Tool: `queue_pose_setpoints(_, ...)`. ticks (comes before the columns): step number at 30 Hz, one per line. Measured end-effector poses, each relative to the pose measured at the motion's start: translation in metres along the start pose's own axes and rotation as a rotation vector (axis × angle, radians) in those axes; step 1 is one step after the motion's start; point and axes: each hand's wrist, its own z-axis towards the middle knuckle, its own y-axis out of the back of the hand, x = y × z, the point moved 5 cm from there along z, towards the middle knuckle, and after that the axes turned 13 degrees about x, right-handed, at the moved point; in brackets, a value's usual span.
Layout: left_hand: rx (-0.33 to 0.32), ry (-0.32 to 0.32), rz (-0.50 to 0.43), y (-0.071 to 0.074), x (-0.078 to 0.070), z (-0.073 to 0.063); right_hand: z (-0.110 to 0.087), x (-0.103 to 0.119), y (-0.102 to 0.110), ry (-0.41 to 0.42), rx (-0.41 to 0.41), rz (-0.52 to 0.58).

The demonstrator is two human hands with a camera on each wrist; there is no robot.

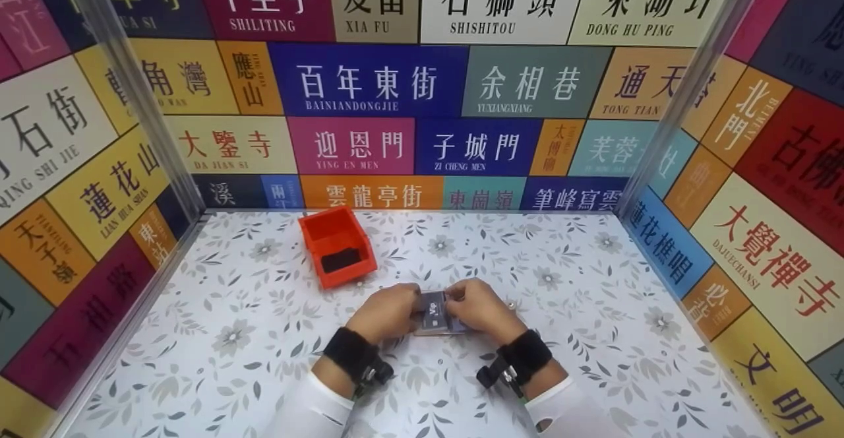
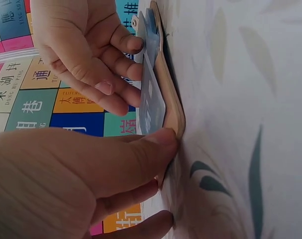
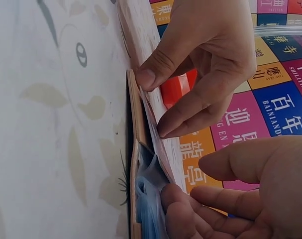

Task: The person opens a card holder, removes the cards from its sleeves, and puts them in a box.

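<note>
A small card holder point(image 2: 171, 97) with a tan cover and clear plastic sleeves point(image 3: 150, 199) lies opened on the table. A dark card marked "Vip" point(image 1: 433, 311) shows at its left half. My left hand point(image 1: 386, 312) holds the holder's left side, its thumb on the cover's edge and its index fingertip against the card, as the right wrist view shows. At the other side my right hand point(image 1: 484, 309) touches the raised sleeve with loosely bent fingertips; its thumb stands apart from the sleeve. Whether the card is fully inside a sleeve I cannot tell.
An orange-red bin point(image 1: 337, 247) with a black item point(image 1: 341, 260) inside stands beyond my left hand. The table point(image 1: 264, 372) has a white leaf-patterned cover. Panels with coloured signs point(image 1: 369, 82) enclose its back and sides.
</note>
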Motion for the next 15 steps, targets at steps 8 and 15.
queue_pose_setpoints(8,0.003,0.026,-0.014,-0.0004,-0.0005,0.0000,0.0027,-0.0035,-0.0023,-0.002,-0.007,0.162)
queue_pose_setpoints(15,-0.023,0.047,0.014,-0.0014,-0.0022,0.0014,0.0028,-0.0041,-0.0053,-0.001,-0.038,0.204)
